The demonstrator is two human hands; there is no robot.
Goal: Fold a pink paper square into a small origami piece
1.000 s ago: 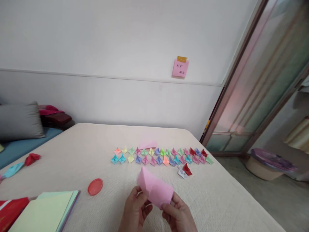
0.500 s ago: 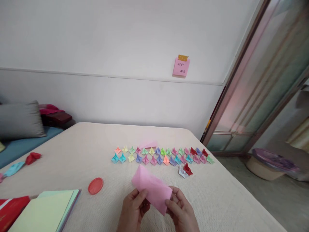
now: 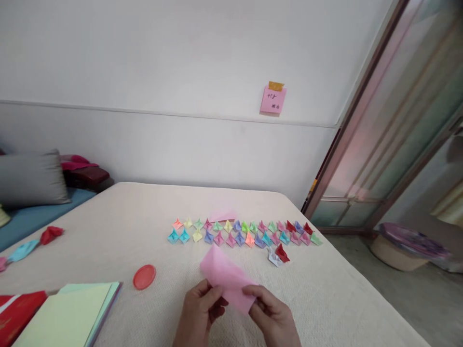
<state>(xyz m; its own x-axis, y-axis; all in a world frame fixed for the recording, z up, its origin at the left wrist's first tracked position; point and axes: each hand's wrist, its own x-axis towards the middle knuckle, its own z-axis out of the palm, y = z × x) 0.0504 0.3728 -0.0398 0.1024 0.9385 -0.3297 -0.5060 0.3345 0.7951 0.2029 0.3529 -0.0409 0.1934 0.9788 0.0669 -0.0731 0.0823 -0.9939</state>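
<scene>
The left hand (image 3: 200, 313) and right hand (image 3: 273, 315) each pinch the near edge of a folded pink paper (image 3: 227, 279), held just above the near edge of the table (image 3: 108, 231), whose cream cloth has a woven texture. Beyond it, toward the far edge, small pointed origami pieces (image 3: 242, 232) sit in two rows. A round red lid (image 3: 143, 277) and stacked coloured sheets (image 3: 72, 315) lie left. The wall's pink note (image 3: 273, 100) bears unreadable handwriting.

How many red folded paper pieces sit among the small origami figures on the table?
3 that can be told: two red pieces in the back row's right end, one alone in front beside a white piece. Others may be misjudged pink.
</scene>
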